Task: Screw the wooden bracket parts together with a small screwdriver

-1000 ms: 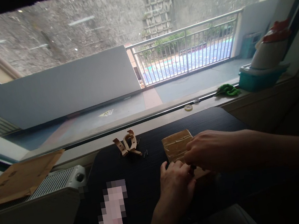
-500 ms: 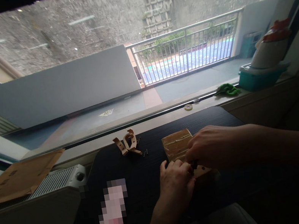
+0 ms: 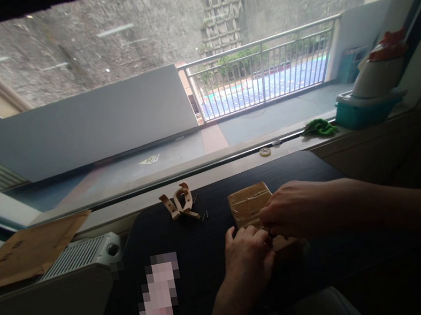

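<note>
At the box [image 3: 247, 201], our curled right hand [image 3: 296, 208] shifted slightly, our left hand [image 3: 248, 251] stayed, grasps unclear; desk [image 3: 301, 164] edge lay beyond the box.

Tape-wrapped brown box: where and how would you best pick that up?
I'd pinch the tape-wrapped brown box across its left and right sides at the far end, from above. It looks blocky with straight edges, and the left hand and right hand meet over its nearer part, leaving the far end exposed.
</note>
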`<state>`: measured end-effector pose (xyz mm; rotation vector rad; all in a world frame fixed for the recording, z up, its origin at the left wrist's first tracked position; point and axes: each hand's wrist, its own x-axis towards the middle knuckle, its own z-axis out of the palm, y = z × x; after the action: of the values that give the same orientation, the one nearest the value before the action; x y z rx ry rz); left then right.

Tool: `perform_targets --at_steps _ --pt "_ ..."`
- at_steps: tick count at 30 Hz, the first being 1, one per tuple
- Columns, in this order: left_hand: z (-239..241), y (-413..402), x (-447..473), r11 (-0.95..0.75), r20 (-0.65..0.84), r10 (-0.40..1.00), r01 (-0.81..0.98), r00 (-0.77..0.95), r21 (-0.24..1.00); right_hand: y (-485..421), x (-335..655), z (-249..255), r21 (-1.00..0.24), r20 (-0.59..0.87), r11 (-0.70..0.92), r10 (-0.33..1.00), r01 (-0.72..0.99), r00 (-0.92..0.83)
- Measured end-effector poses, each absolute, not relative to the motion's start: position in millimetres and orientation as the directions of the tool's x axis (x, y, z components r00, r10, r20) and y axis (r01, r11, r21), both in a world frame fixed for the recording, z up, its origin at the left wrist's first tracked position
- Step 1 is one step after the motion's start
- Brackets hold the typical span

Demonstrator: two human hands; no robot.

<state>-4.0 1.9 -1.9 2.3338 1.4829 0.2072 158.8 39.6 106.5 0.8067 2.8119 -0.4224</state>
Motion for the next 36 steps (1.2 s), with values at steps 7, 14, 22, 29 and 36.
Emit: perform_targets --at_steps 7,14,22,29,36 --pt "-2.3 2.2 -3.5 -0.381 -0.086 0.894 0.848 0.439 0.368 37.6 155.3 109.5 -0.17 -0.279 0.874 0.4 0.455 -0.873" --pt "-1.0 1.9 -3.4 -0.381 -0.073 0.895 0.839 0.441 0.389 42.6 158.7 101.6 -0.229 -0.269 0.836 0.438 0.499 -0.858" --pt "-1.9 2.2 -3.2 -0.369 -0.073 0.901 0.844 0.428 0.39 40.5 155.8 107.2 -0.184 -0.259 0.815 0.5 0.55 -0.827" --pt "-5.8 2.8 -4.1 -0.385 -0.045 0.9 0.841 0.433 0.379 35.8 154.7 105.3 -0.162 -0.269 0.868 0.419 0.469 -0.868" --pt "-0.8 1.9 -2.5 -0.376 -0.042 0.907 0.85 0.42 0.37 41.0 154.4 93.6 -0.206 -0.256 0.824 0.476 0.528 -0.842"
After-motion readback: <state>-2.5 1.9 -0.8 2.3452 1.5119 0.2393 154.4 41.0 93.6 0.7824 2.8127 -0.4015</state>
